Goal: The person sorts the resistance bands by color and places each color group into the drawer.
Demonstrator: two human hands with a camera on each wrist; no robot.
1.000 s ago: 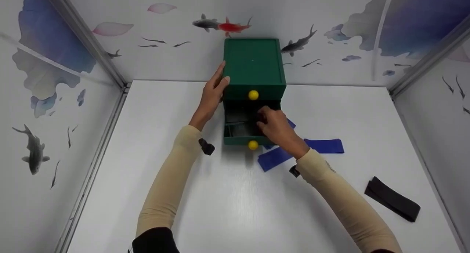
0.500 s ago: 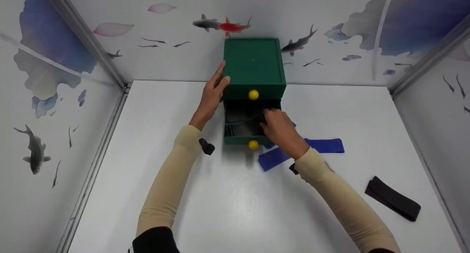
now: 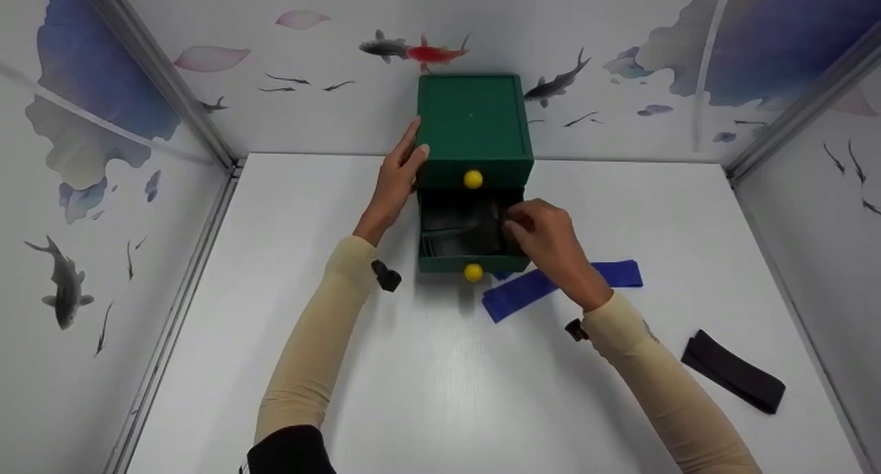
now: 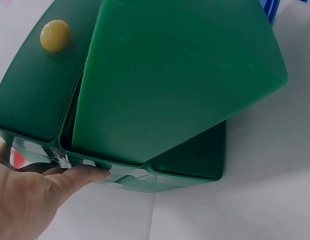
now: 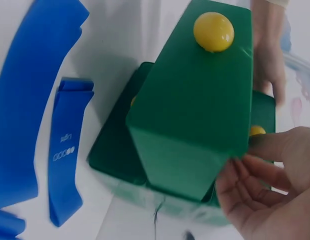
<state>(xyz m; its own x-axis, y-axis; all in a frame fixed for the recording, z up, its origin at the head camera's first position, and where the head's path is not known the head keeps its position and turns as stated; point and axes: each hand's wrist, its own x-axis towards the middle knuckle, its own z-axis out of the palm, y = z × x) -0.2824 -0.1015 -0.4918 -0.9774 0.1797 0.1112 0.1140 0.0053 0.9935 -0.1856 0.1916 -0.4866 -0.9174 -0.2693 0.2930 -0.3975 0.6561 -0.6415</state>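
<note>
A green cabinet (image 3: 475, 120) with yellow knobs stands by the back wall, its middle drawer (image 3: 440, 264) pulled out. My left hand (image 3: 396, 178) rests along the cabinet's left side, thumb at the front edge, as the left wrist view also shows. At the drawer's right wall is my right hand (image 3: 550, 237), thumb and fingers curled together over the rim. A dark strip-like thing (image 3: 485, 230) inside the drawer reaches to the fingertips; I cannot tell its exact kind. In the right wrist view, the drawer front (image 5: 195, 90) partly hides the thumb.
Blue elastic bands (image 3: 519, 295) lie right of the drawer, partly under my right forearm; one (image 5: 65, 150) reads "Light". Farther right lies a folded black band (image 3: 733, 371). White walls with painted fish (image 3: 557, 82) surround the white table (image 3: 427, 391).
My right hand has moved right, from over the drawer's inside to its right wall, and the dark thing inside has shifted near the fingertips. The left hand stays put.
</note>
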